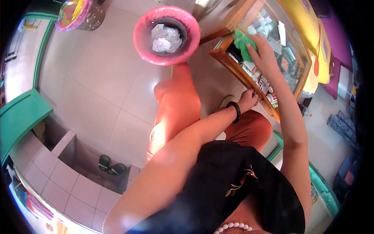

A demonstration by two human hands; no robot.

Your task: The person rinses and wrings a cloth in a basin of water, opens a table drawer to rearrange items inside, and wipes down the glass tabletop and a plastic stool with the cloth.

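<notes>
Cloth (242,46) clamped in right fingers (258,41) runs lengthwise roughly along the drawer front (233,71), which left fingers (252,96) grip.

Drawer (240,79) ahead, right; packets (274,45) inside. Right hand (265,54) on cloth (245,45) at drawer's far left corner; left hand (248,100) at near edge. Bin (141,41) left of drawer, plastic bag (168,42) inside. Second bin (93,19) farther left. Slippers (104,162) in recess beside ledge (66,177), lower left, floor (97,74) between ledge and bins.
</notes>
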